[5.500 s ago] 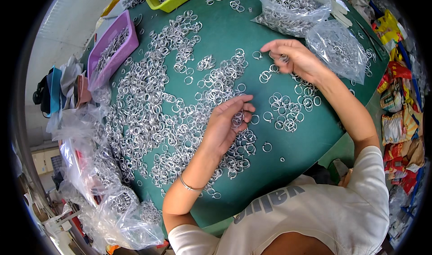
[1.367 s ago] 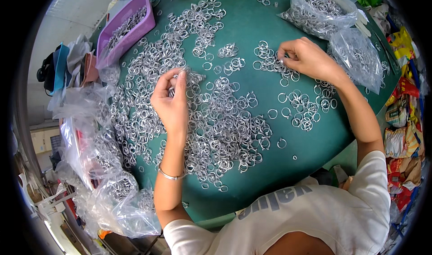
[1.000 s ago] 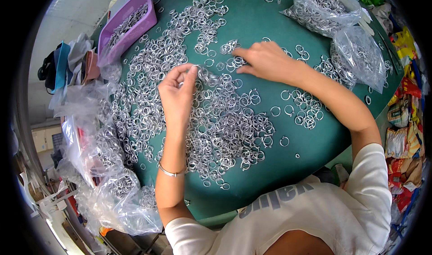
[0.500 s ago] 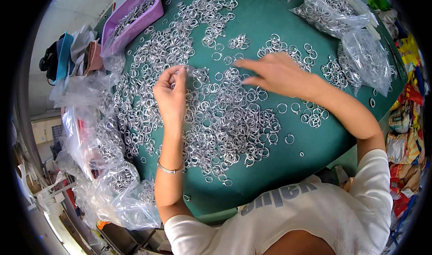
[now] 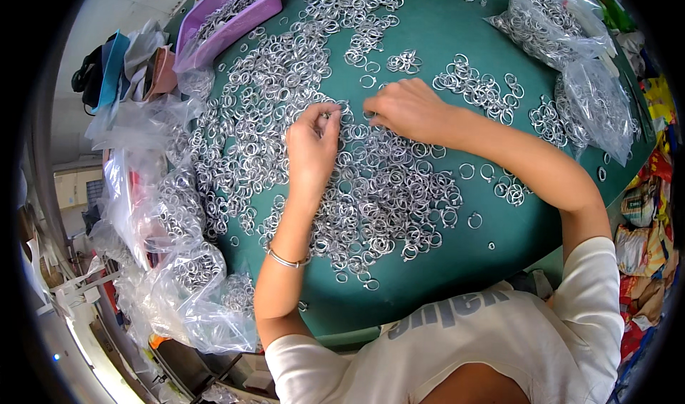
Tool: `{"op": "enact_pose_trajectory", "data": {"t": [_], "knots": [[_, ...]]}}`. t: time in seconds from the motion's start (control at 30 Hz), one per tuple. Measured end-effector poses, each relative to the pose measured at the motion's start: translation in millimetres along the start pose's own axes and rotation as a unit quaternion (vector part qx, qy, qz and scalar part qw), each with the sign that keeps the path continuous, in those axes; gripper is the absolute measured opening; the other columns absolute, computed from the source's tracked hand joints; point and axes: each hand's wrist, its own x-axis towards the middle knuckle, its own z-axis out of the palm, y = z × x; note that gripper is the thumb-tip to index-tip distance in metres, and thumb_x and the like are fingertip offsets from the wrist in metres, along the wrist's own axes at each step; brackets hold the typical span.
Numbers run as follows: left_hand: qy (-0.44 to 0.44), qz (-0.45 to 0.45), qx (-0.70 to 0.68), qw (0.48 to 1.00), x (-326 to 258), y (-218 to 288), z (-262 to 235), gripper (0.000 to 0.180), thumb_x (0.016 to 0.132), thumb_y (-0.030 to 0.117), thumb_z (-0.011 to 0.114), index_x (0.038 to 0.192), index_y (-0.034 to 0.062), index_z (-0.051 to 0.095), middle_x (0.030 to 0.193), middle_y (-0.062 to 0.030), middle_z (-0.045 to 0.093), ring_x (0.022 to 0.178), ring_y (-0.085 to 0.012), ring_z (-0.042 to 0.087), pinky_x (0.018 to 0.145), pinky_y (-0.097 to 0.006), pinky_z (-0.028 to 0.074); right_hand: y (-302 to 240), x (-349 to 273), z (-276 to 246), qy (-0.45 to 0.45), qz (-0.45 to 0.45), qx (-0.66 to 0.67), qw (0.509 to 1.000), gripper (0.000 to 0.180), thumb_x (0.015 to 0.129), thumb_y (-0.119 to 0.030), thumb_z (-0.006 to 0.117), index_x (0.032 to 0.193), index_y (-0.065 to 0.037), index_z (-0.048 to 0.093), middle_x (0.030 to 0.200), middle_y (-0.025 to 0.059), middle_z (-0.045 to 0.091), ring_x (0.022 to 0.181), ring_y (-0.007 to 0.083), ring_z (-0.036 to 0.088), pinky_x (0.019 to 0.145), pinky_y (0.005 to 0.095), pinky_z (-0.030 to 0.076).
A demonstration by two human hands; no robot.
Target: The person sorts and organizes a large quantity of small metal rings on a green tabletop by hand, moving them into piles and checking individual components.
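Metal rings (image 5: 326,115) sit in the pinching left hand (image 5: 311,144) (right hand (image 5: 410,109) curled).

So we've got rings (image 5: 378,197) spread mid-frame on the table (image 5: 435,265), a basket (image 5: 265,6) upper left, filled bags (image 5: 601,90) upper right, another bag (image 5: 217,322) lower left.

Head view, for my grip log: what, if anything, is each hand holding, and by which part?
The left hand seems to pinch a metal ring between thumb and fingertips; which part is hidden. For the right hand, it cannot be told.
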Motion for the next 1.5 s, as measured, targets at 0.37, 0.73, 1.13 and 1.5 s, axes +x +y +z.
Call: {"op": "enact_pose_trajectory", "data": {"t": [0.37,0.73,1.13,1.5], "knots": [[-0.199,-0.313,-0.501,0.782,-15.2,33.1,8.7,0.036,0.095,0.033,0.044,0.088,0.0001,0.056,0.068,-0.0052,0.054,0.049,-0.0066,0.039,0.037,-0.016,0.024,-13.7,-18.4,-28.8,0.07,0.03,0.277,0.958,0.012,0.079,-0.014,0.061,0.083,-0.003,0.063,0.052,0.0033,0.046,0.049,0.0132,0.042,0.048,0.0294,0.035],[-0.093,-0.269,-0.425,0.859,-24.2,21.4,0.6,0.018,0.092,0.018,0.05,0.092,0.0012,0.058,0.064,0.0013,0.046,0.048,-0.0044,0.035,0.038,-0.015,0.021,15.8,16.5,-5.1,0.157,0.055,-0.021,0.986,0.025,0.078,-0.024,0.064,0.097,-0.01,0.057,0.072,0.0129,0.063,0.065,0.0339,0.059,0.054,0.0435,0.045],[-0.156,-0.244,-0.444,0.848,-30.2,20.2,5.9,0.02,0.092,0.012,0.047,0.106,0.0007,0.055,0.064,0.0028,0.043,0.05,-0.0043,0.035,0.041,-0.016,0.024,23.7,24.2,-14.2,0.182,0.068,0.068,0.979,0.024,0.08,-0.028,0.064,0.091,-0.008,0.057,0.053,0.011,0.054,0.05,0.0288,0.054,0.045,0.0364,0.038],[-0.165,-0.246,-0.461,0.837,-39.7,20.0,-0.5,0.019,0.092,0.011,0.047,0.104,0.0005,0.055,0.064,0.0022,0.044,0.05,-0.0044,0.036,0.041,-0.016,0.024,32.4,38.6,-9.0,0.199,0.101,0.186,0.957,0.031,0.08,-0.031,0.062,0.078,-0.001,0.058,0.062,0.0156,0.06,0.061,0.0333,0.06,0.054,0.0412,0.046]]}}
